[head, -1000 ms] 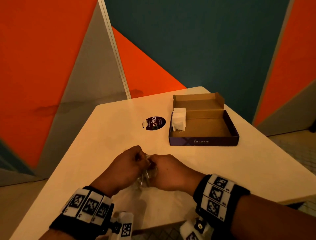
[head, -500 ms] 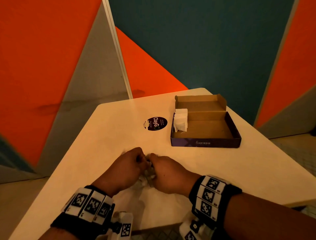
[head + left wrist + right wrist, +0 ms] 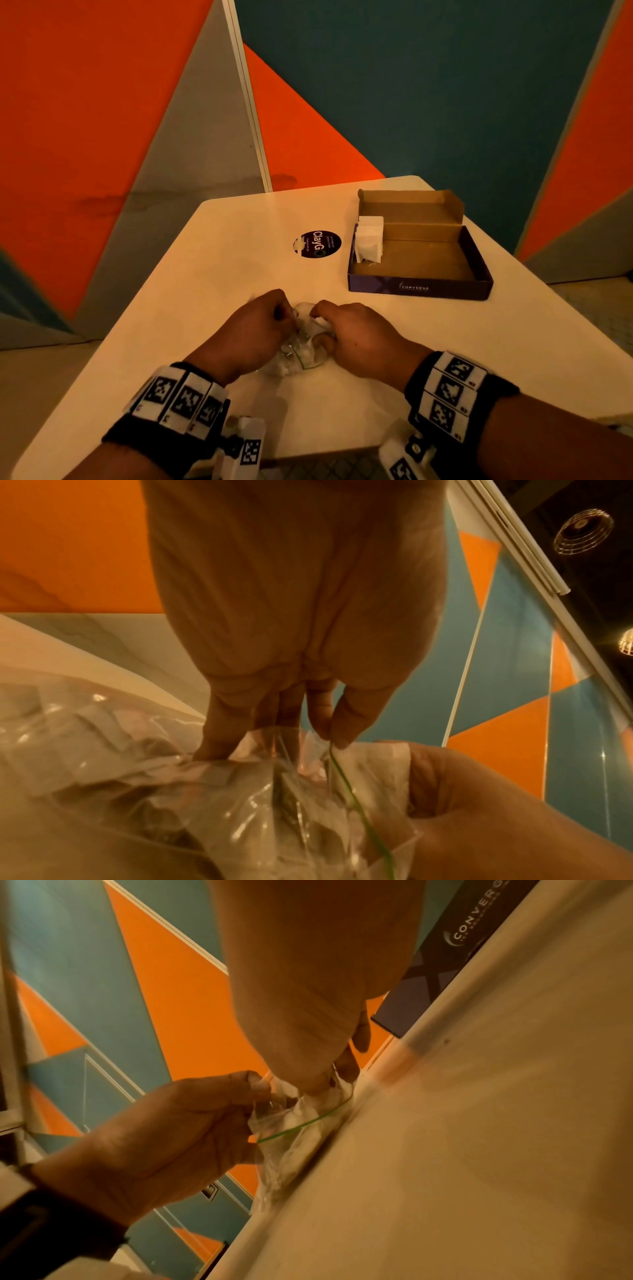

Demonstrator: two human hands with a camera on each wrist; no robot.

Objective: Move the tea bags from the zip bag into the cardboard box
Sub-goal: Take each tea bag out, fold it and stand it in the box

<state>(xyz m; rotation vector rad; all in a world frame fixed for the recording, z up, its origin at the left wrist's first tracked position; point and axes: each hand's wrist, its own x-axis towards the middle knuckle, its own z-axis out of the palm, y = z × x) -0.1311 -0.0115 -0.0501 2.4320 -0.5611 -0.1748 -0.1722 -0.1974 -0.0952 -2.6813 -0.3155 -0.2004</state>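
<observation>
A clear zip bag (image 3: 301, 346) with a green seal line lies crumpled on the white table (image 3: 445, 342) between both hands. My left hand (image 3: 255, 329) pinches the bag's mouth (image 3: 308, 739) between thumb and fingers. My right hand (image 3: 346, 332) grips a white tea bag (image 3: 377, 767) at the bag's opening (image 3: 308, 1112). More tea bags show through the plastic (image 3: 143, 756). The open cardboard box (image 3: 418, 257), dark blue outside, stands far right of the hands; white tea bags (image 3: 369, 238) lean against its left wall.
A round dark sticker (image 3: 318, 244) sits on the table left of the box. Orange, grey and teal wall panels rise behind the table. The table's near edge runs just under my wrists.
The hands have moved slightly apart at the bag's mouth, and more of the crumpled plastic shows between them. The box and its tea bags have not moved.
</observation>
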